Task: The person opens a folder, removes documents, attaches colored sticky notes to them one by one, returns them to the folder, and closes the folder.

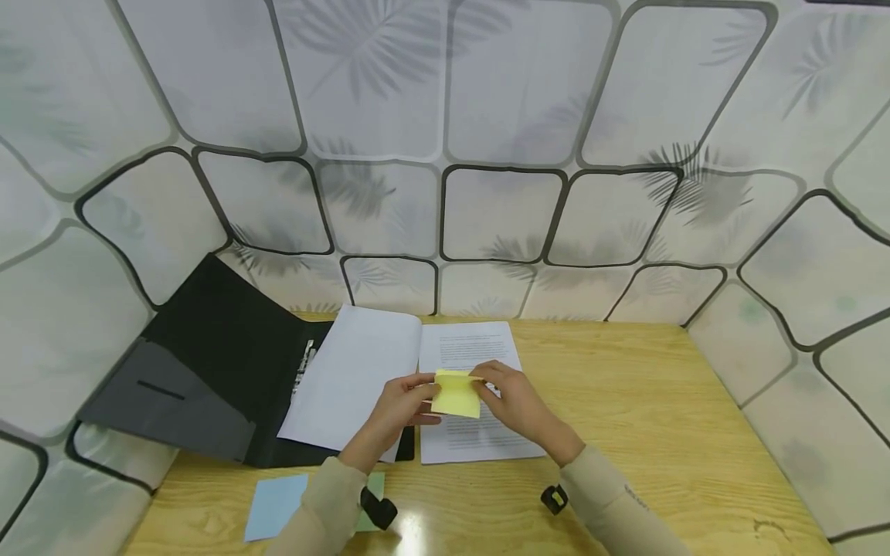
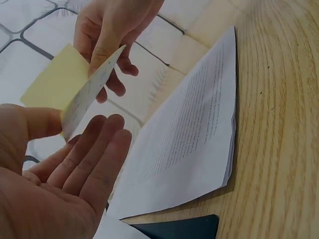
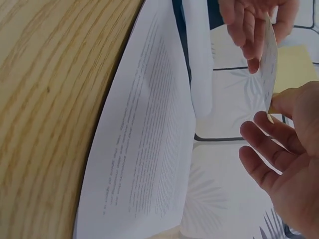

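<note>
Both hands hold a yellow sticky note pad (image 1: 456,398) above a stack of printed sheets (image 1: 476,347). My left hand (image 1: 395,408) pinches its left edge, thumb on top, with the other fingers stretched out below. At the right edge, my right hand (image 1: 518,398) grips the pad between thumb and fingers. In the left wrist view a yellow sheet (image 2: 57,82) stands at an angle to the pad's pale, marked underside (image 2: 92,94). The right wrist view shows that underside (image 3: 269,64) edge-on between the hands.
An open black binder (image 1: 229,340) with metal rings lies left, its cover raised against the patterned wall. White pages (image 1: 361,371) lie over its right part. Blue sticky notes (image 1: 274,506) and green sticky notes (image 1: 376,486), partly hidden by the left forearm, lie on the wooden table (image 1: 626,401).
</note>
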Demonstrator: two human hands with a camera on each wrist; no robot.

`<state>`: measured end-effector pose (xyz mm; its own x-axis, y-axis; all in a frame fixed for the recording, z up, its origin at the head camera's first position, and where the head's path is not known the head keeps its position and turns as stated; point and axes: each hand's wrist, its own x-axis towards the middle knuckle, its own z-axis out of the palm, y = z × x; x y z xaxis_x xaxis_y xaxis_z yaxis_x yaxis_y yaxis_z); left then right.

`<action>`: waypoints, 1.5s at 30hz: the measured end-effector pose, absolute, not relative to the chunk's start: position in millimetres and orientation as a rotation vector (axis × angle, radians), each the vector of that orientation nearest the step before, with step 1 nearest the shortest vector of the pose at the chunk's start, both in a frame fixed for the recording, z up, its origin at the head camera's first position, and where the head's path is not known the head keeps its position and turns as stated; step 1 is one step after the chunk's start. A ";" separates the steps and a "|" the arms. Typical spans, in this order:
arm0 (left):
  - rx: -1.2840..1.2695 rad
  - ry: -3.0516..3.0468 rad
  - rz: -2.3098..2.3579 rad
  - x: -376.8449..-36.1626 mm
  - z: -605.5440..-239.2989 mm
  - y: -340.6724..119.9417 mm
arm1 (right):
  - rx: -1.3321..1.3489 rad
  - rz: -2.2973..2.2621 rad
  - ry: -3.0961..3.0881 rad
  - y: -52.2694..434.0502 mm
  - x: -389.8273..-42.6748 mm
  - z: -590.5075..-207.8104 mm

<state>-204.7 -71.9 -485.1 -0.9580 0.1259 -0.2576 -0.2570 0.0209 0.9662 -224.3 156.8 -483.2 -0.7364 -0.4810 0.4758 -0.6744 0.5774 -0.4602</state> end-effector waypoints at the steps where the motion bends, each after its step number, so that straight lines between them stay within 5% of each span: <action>1: -0.129 2.059 2.008 -204.4 -485.0 -71.5 | 0.943 0.933 -2.510 156.0 -224.3 -483.1; 13: -0.056 2.154 1.853 -192.8 -491.7 -63.3 | 0.576 0.993 -2.704 149.5 -222.8 -477.6; 45: -0.096 2.337 1.709 -92.4 -524.1 -100.3 | 0.629 1.209 -2.652 160.4 -238.6 -477.7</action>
